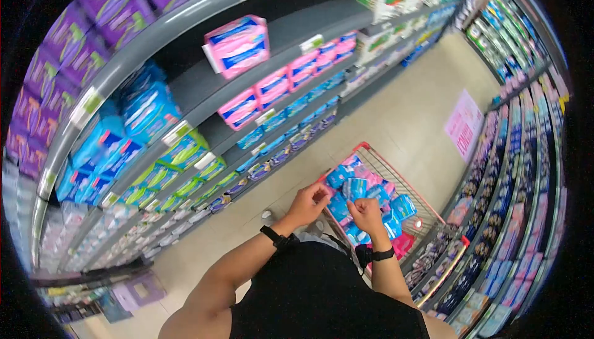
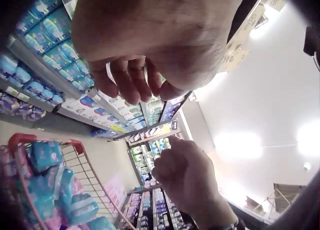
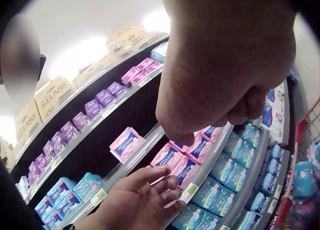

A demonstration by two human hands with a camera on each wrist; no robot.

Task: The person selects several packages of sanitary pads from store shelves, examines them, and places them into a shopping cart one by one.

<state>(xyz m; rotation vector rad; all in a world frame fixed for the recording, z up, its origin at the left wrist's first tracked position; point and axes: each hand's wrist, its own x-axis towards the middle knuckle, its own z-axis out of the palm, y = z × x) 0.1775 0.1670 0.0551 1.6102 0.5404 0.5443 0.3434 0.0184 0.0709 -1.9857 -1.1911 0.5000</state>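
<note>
Both hands are raised over the near side of a shopping cart, with a small gap between them. My left hand (image 1: 307, 205) has its fingers loosely bent and holds nothing; its turned-up palm shows in the right wrist view (image 3: 132, 197). The right hand (image 1: 366, 214), its fingers loosely curled inward, also holds nothing in view (image 2: 185, 177). Below them, the red-rimmed wire cart (image 1: 421, 200) carries a heap of blue packs (image 1: 354, 188) and pink packs (image 1: 385, 185), seen from the side in the left wrist view.
A tall shelf (image 1: 334, 20) runs along the left, with one pink pack (image 1: 238, 45) on an upper level and rows of pink packs (image 1: 272, 88) below. Another stocked shelf (image 1: 504, 172) lines the right. A pink sign (image 1: 464, 125) lies on the aisle floor (image 1: 408, 113).
</note>
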